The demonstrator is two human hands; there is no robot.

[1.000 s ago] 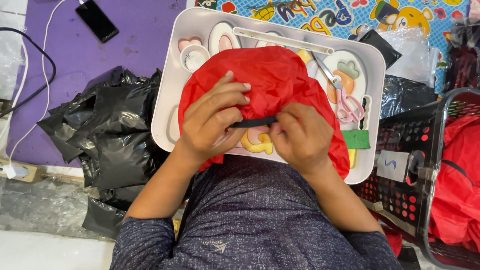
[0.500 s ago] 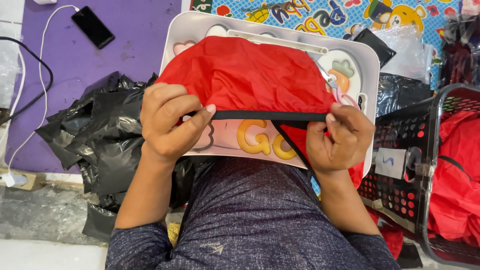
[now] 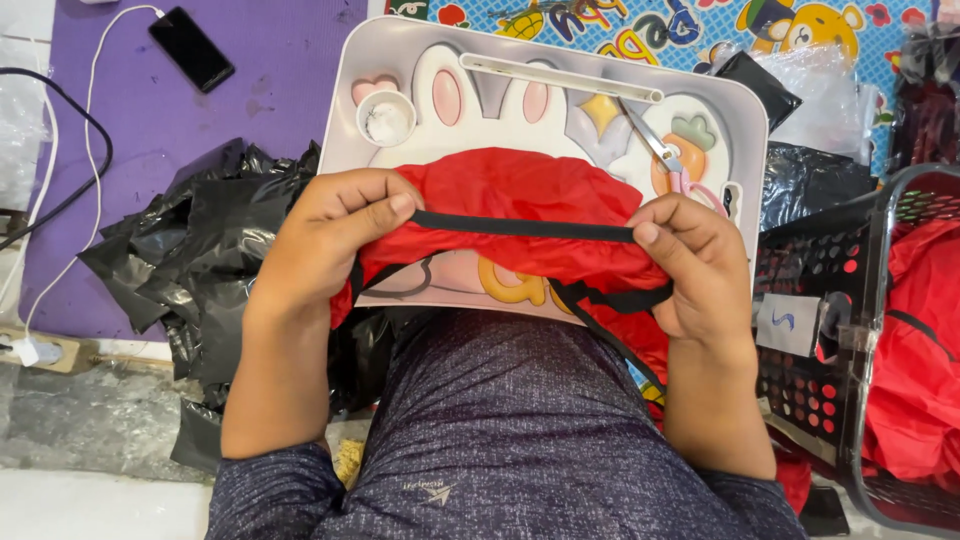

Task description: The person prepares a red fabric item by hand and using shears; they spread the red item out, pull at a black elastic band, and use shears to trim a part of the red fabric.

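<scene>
One red fabric cover (image 3: 510, 205) with a black elastic band (image 3: 525, 227) lies over the one white lap tray (image 3: 545, 50), its band pulled taut between two hands, left hand (image 3: 335, 235) and right hand (image 3: 700, 260), fingers pinched shut on it, beside one pair of scissors (image 3: 660, 150).

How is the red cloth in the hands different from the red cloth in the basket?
The red cloth in the hands is pulled flat over the lap tray; the red cloth in the basket lies bunched. The left hand and right hand stretch the first one's black band; nobody touches the second. Both are bright red.
</scene>
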